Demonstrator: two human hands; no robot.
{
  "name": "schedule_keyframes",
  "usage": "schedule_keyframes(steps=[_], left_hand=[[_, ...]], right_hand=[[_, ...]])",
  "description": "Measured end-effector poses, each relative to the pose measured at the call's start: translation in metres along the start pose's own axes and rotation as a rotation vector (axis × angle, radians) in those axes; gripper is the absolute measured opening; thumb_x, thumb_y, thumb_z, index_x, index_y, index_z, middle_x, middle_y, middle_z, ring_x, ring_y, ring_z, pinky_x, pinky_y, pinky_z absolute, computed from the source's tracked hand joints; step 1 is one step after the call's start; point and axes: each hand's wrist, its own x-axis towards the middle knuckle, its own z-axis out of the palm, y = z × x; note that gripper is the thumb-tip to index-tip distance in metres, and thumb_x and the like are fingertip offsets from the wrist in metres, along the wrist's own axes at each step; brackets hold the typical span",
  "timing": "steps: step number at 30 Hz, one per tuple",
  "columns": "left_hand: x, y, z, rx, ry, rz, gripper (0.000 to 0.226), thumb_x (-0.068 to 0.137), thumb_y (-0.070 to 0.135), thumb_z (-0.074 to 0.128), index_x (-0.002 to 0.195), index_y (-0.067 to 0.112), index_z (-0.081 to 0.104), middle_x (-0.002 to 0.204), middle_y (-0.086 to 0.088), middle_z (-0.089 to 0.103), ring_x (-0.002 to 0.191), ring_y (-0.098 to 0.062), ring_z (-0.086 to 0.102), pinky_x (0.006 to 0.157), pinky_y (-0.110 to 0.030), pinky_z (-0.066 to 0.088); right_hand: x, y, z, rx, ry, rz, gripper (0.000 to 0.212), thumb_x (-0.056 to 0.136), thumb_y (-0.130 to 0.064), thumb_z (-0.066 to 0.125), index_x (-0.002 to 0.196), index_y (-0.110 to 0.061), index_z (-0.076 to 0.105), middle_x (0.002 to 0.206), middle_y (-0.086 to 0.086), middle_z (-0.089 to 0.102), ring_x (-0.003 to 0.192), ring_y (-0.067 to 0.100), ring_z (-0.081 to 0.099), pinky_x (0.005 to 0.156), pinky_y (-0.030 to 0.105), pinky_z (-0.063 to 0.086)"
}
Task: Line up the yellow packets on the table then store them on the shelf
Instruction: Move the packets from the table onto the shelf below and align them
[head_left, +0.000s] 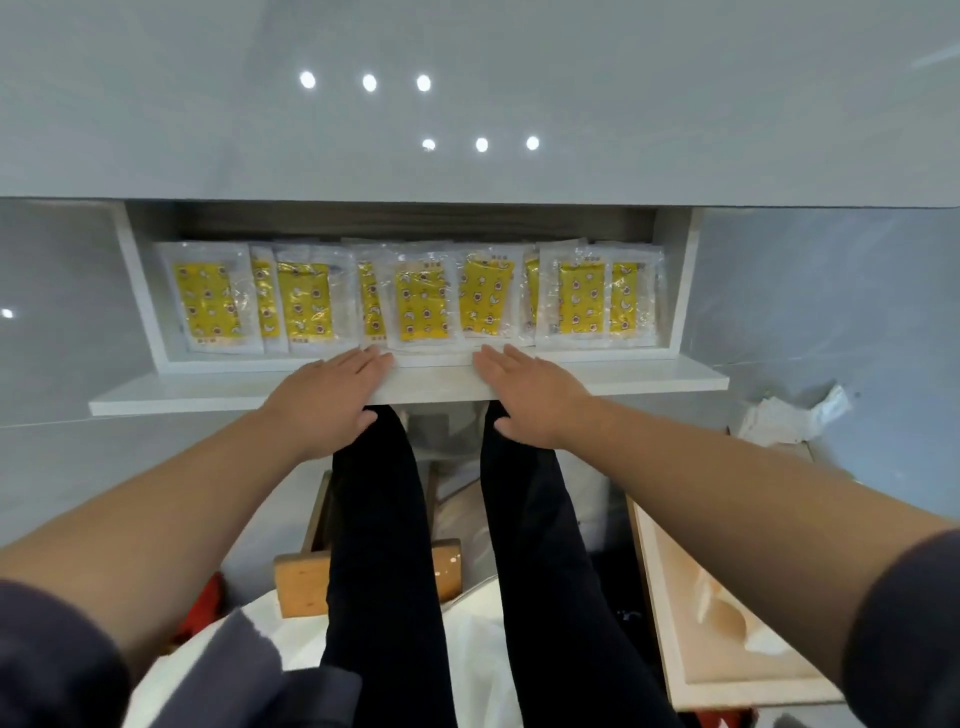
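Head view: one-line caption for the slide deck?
Left hand and right hand lie flat on the white shelf ledge before a row of upright yellow clear-wrapped packets.

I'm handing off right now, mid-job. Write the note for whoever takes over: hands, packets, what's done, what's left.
Left hand: open, flat on the shelf ledge, holding nothing.
Right hand: the same, open and flat on the ledge.
Both reach to the lower corners of the middle packet; I cannot tell whether they touch it.
Yellow packets: all that show stand in one overlapping row in the recess behind the ledge.
Done: storing, it seems; no packet shows off the shelf.
Left: perhaps tidy the row, since the middle packet stands in front of its neighbours.
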Motion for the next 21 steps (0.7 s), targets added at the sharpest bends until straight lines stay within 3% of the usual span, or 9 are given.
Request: schedule_keyframes(steps=[3,6,9,18,21], left_hand=[[0.007,-0.001,-0.001,0.003,0.056,-0.014,0.066,0.095,0.023,0.051,0.152,0.018,0.018,0.159,-0.001,0.019,0.142,-0.02,0.029,0.109,-0.035,0.034],[0.014,-0.01,0.006,0.025,0.036,-0.058,0.075,0.092,0.027,0.057,0.152,0.019,0.013,0.159,-0.002,0.018,0.143,-0.023,0.023,0.113,-0.045,0.031],[0.018,-0.018,0.008,0.005,-0.024,-0.078,0.078,0.091,0.028,0.057,0.153,0.023,0.009,0.159,-0.001,0.018,0.143,-0.024,0.024,0.112,-0.046,0.03],[0.021,-0.021,0.002,-0.011,-0.048,-0.041,0.077,0.089,0.027,0.059,0.151,0.022,0.014,0.157,-0.002,0.021,0.142,-0.024,0.026,0.111,-0.047,0.031],[0.02,-0.024,0.0,0.038,0.069,0.006,0.075,0.084,0.032,0.064,0.148,0.022,0.025,0.152,-0.003,0.027,0.137,-0.023,0.03,0.111,-0.044,0.031]], right_hand=[[0.007,-0.006,0.001,-0.03,0.059,0.063,0.079,0.092,-0.005,0.051,0.154,-0.015,0.003,0.163,0.003,0.005,0.149,0.025,0.01,0.116,0.043,0.024],[0.012,-0.004,0.002,-0.048,0.051,0.091,0.083,0.09,0.0,0.051,0.154,-0.018,0.003,0.163,0.005,0.001,0.149,0.029,0.007,0.118,0.05,0.017],[0.015,-0.003,-0.003,-0.015,0.038,0.106,0.079,0.087,0.001,0.053,0.152,-0.019,0.013,0.159,0.004,0.017,0.143,0.032,0.023,0.112,0.054,0.03],[0.018,0.001,-0.008,-0.007,0.073,0.1,0.07,0.082,-0.004,0.059,0.144,-0.022,0.03,0.147,0.008,0.031,0.125,0.032,0.042,0.098,0.048,0.045],[0.019,0.006,-0.014,-0.04,0.075,0.109,0.07,0.085,-0.03,0.064,0.146,-0.029,0.03,0.153,0.007,0.024,0.136,0.031,0.029,0.11,0.052,0.033]])
